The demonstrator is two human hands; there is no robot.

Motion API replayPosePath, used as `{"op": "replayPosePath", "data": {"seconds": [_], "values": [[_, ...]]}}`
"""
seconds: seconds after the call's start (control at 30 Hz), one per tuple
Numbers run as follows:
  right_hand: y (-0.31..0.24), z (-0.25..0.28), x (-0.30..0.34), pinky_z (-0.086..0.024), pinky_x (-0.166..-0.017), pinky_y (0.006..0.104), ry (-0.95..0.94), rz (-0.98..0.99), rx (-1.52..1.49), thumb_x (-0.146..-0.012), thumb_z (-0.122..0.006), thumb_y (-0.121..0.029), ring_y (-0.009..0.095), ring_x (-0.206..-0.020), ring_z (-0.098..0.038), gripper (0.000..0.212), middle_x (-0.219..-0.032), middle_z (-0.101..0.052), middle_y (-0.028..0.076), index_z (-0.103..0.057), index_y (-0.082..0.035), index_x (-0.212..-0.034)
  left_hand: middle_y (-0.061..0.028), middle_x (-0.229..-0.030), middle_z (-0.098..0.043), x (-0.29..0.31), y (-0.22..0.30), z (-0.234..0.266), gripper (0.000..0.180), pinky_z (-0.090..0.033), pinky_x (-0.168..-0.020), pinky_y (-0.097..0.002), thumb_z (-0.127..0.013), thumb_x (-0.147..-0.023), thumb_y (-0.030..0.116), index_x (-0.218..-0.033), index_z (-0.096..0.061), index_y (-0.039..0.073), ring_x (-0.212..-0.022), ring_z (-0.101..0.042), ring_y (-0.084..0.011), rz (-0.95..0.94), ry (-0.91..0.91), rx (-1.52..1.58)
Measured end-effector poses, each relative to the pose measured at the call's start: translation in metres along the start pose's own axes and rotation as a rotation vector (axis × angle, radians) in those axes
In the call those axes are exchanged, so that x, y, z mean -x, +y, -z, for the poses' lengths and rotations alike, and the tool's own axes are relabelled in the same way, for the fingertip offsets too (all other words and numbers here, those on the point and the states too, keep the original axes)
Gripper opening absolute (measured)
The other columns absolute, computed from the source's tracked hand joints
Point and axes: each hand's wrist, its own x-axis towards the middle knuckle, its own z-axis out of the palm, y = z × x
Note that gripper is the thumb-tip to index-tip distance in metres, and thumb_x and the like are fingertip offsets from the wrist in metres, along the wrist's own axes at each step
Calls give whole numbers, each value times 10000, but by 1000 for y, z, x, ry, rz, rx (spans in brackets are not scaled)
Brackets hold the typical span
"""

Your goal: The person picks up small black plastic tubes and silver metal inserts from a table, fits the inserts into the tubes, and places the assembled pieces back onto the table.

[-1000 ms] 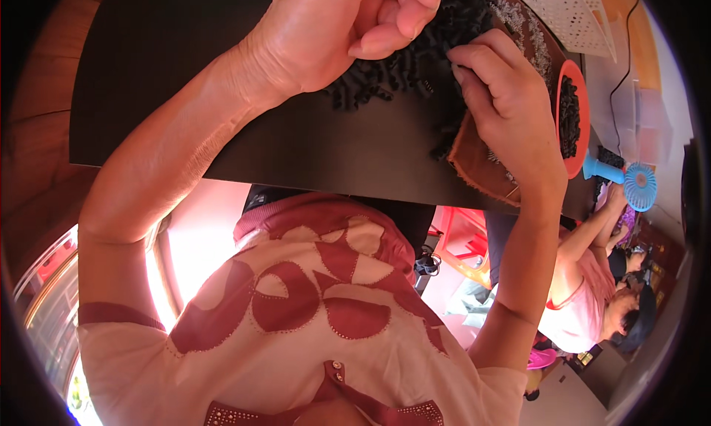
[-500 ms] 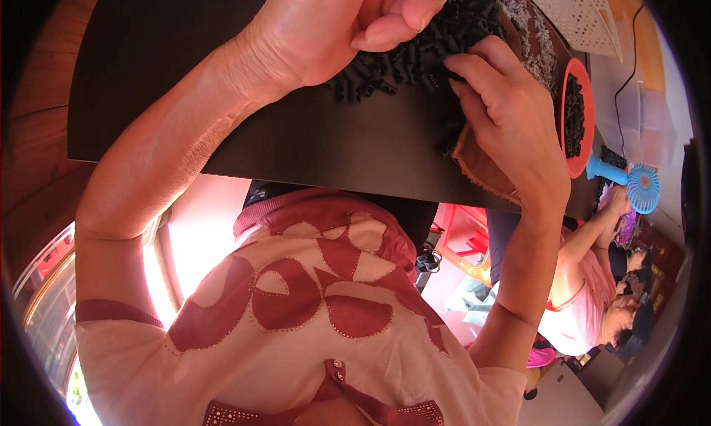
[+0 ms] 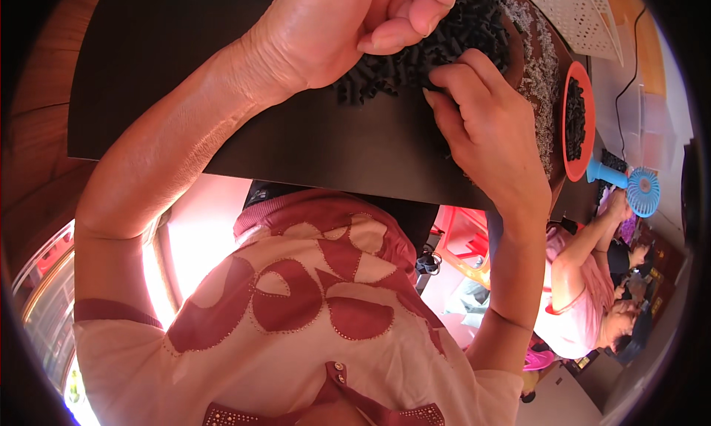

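Observation:
A heap of short black tube-like pieces [image 3: 392, 67] lies on the dark table under and between my hands. My left hand [image 3: 363, 18] hangs over the heap's near left side, its fingers curled in and partly cut off by the top edge. What those fingers hold, if anything, is hidden. My right hand [image 3: 485, 122] is at the heap's near right edge, thumb and index bent toward each other in a pinch. Any piece between them is too small or covered to make out.
Small clear pieces [image 3: 544, 92] are strewn right of the heap. Beyond them stand an orange bowl [image 3: 590, 130] of black pieces and a blue hand fan [image 3: 643, 192]. A white perforated basket [image 3: 574, 15] is at the far right. Another person [image 3: 585, 293] sits at the right.
My right hand has shifted left and slightly down, its fingertips moving away from the black pieces. The brown cloth-like piece beside its wrist no longer shows there. My left hand has moved slightly right and down.

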Motion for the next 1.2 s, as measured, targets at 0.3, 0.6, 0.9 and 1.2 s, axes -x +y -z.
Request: {"op": "replayPosePath", "data": {"seconds": [0.3,0.6,0.9,1.2], "values": [[-2,12,22,-394,-480,231,341,-43,-384,-783,-676,62,115,-545,-500,216,-809,-543,69,-597,-33,-960,6,-639,-571,13,-2,-18,334,-290,-373,-164,-512,-979,340,-814,-611,67,-430,-428,-28,67,26,-360],[-10,11,20,-348,-473,219,499,58,-434,-773,-688,61,85,-540,-441,216,-834,-565,76,-610,-8,-963,12,-642,-554,24,-6,-24,379,-301,-405,-166,-483,-989,376,-819,-611,62,-484,-439,-13,87,-152,-585],[-9,35,-2,-382,-641,178,354,25,-458,-836,-623,81,72,-727,-484,135,-885,-546,61,-590,52,-964,5,-663,-522,16,-9,-24,342,-327,-452,-175,-470,-997,354,-865,-586,60,-517,-426,-49,149,-266,-243],[17,13,10,-477,-611,403,90,-18,-15,-803,-624,-53,300,-757,-598,141,-898,-560,62,-584,-57,-939,-15,-679,-551,7,-5,-16,281,-298,-408,-187,-543,-967,304,-831,-558,59,-483,-424,-65,-5,-135,-41]]}}
